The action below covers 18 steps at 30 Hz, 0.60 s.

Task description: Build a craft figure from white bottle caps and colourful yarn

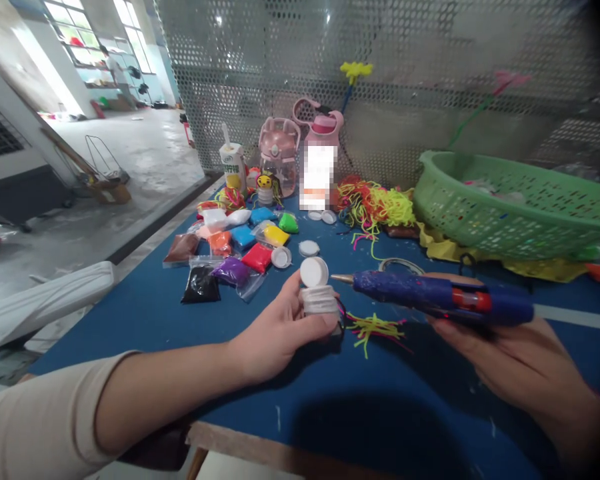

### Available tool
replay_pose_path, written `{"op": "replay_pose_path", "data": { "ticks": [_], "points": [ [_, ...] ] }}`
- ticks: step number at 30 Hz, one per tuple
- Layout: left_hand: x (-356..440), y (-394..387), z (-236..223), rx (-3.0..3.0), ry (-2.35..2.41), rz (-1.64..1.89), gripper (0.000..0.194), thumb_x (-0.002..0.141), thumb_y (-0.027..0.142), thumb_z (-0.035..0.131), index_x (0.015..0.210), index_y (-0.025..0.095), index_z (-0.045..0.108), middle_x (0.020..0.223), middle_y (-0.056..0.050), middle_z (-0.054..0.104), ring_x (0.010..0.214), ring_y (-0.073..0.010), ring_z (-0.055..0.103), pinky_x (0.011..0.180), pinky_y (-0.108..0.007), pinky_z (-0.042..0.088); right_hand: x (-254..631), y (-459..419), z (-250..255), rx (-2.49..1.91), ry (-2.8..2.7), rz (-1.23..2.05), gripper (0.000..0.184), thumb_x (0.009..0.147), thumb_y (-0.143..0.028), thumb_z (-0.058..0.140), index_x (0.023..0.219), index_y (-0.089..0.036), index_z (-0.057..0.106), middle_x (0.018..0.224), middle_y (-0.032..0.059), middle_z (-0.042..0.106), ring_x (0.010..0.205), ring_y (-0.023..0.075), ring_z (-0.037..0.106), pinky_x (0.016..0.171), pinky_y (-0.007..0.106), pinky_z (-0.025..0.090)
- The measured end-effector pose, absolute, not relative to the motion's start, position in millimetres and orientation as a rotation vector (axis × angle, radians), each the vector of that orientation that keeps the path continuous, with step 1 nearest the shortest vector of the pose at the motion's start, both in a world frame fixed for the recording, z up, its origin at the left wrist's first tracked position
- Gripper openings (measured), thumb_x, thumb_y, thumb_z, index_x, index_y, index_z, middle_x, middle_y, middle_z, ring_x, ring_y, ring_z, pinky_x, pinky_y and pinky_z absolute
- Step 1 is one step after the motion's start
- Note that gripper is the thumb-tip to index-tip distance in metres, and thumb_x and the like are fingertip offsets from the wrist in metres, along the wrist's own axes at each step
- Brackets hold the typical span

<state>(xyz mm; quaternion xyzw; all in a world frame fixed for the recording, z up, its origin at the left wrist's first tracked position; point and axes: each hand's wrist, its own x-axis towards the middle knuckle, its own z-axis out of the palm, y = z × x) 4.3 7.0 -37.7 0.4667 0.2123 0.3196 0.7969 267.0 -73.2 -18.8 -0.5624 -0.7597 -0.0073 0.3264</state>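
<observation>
On your blue tabletop (145, 313) lie small bags of coloured clay (233, 250), loose white caps (309, 248) and a tangle of bright strings (375, 203). A green basket (510, 207) sits at right; pink bottles (280, 153) and a drink carton (233, 167) stand against the perforated panel (405, 60).

White stack of caps (318, 297); blue glue gun (440, 301) with red trigger; blue tabletop (145, 313); green perforated basket (510, 203), far right; multicoloured clay packets (240, 250), far left.
</observation>
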Motion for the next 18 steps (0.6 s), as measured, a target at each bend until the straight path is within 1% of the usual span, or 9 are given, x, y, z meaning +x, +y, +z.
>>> {"op": "replay_pose_path", "data": {
  "ticks": [2,4,7,10,12,15,18],
  "points": [
    [5,6,-37,0.948,0.463,0.708,0.068,0.073,0.017,0.076,0.126,0.021,0.034,0.105,-0.004,0.059,0.083,-0.0120,0.058,0.078,-0.028,0.044,265,-72,-16,-1.430,-2.015,-0.037,0.034,0.088,-0.032,0.057,0.122,-0.031,0.058,0.118,0.0024,0.065,0.108,0.0222,0.064,0.096,0.031,0.051],
    [5,5,-37,0.913,0.487,0.720,0.074,0.069,0.013,0.078,0.126,0.021,0.032,0.106,-0.005,0.060,0.088,-0.0148,0.061,0.082,-0.031,0.046,264,-72,-15,-1.415,-2.001,-0.048,0.033,0.088,-0.031,0.057,0.122,-0.030,0.057,0.117,0.0020,0.066,0.107,0.0211,0.064,0.095,0.029,0.051],
    [5,5,-36,0.894,0.533,0.729,0.064,0.072,0.014,0.076,0.123,0.018,0.036,0.106,-0.008,0.061,0.089,-0.0163,0.062,0.082,-0.032,0.047,265,-72,-15,-1.417,-1.965,-0.050,0.032,0.088,-0.031,0.058,0.120,-0.030,0.058,0.115,0.0013,0.066,0.104,0.0199,0.065,0.092,0.027,0.052],
    [5,6,-34,0.845,0.527,0.737,0.059,0.076,0.017,0.070,0.127,0.018,0.040,0.105,-0.007,0.061,0.085,-0.0143,0.059,0.076,-0.027,0.046,266,-73,-15,-1.381,-1.948,-0.025,0.032,0.087,-0.029,0.059,0.119,-0.031,0.059,0.116,0.0002,0.065,0.105,0.0192,0.064,0.095,0.026,0.049],
    [3,7,-32,0.785,0.495,0.725,0.056,0.074,0.017,0.066,0.126,0.017,0.045,0.105,-0.007,0.061,0.082,-0.0134,0.057,0.071,-0.025,0.045,265,-73,-12,-1.348,-1.931,0.020,0.033,0.087,-0.027,0.059,0.120,-0.031,0.059,0.117,0.0000,0.065,0.107,0.0188,0.063,0.096,0.025,0.048],
    [2,8,-29,0.698,0.441,0.671,0.044,0.073,0.022,0.062,0.116,0.014,0.054,0.104,-0.009,0.062,0.080,-0.0152,0.057,0.067,-0.026,0.045,263,-74,-7,-1.317,-1.912,0.097,0.034,0.086,-0.024,0.060,0.120,-0.031,0.060,0.117,0.0003,0.065,0.107,0.0189,0.063,0.096,0.025,0.047],
    [3,7,-28,0.699,0.480,0.647,0.031,0.082,0.031,0.058,0.107,0.013,0.060,0.101,-0.010,0.063,0.080,-0.0161,0.059,0.066,-0.026,0.045,263,-77,-8,-1.307,-1.829,0.161,0.035,0.084,-0.026,0.063,0.118,-0.030,0.062,0.112,0.0024,0.068,0.101,0.0221,0.065,0.093,0.031,0.050]
  ]
}}
